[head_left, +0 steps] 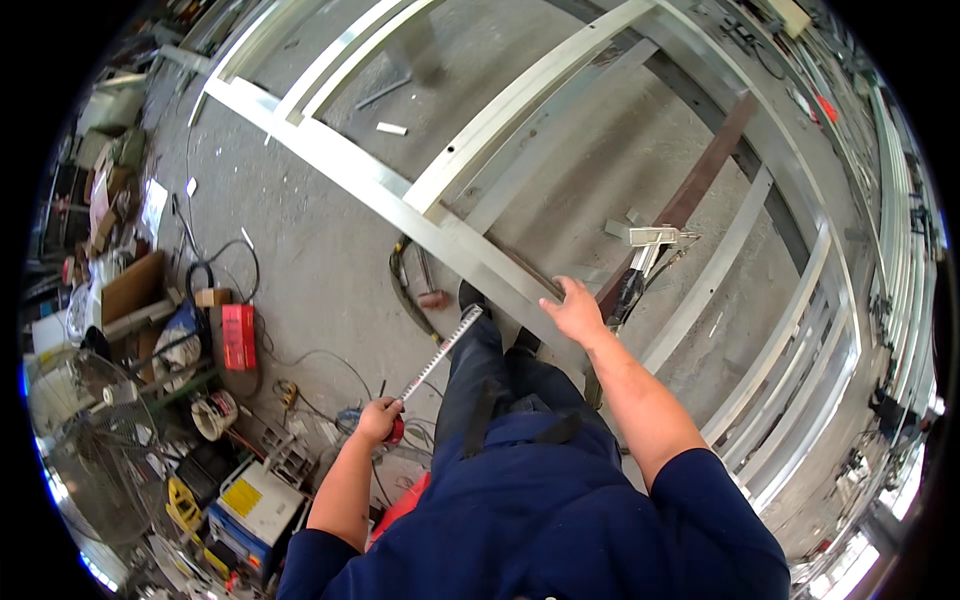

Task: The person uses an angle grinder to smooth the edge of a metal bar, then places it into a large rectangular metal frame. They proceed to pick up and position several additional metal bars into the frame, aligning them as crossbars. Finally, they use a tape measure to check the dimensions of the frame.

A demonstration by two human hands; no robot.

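Observation:
My left hand [378,420] is wrapped round the red case of a tape measure [396,430]. Its white blade [440,352] runs out stiff, up and to the right, ending just short of the long near bar of a silver metal frame [370,186]. My right hand [577,314] is at that same bar farther right, thumb and forefinger apart at its edge; the other fingers are partly hidden. Beyond it, a pale metal tool with a dark grip [630,290] leans by a brown bar [712,160] inside the frame.
Left on the floor are a red box [238,337], cables [258,262], a fan [100,465] and a white-and-blue machine [255,505]. A hammer-like tool [433,299] lies beside my feet. Several long metal profiles [900,220] line the right side.

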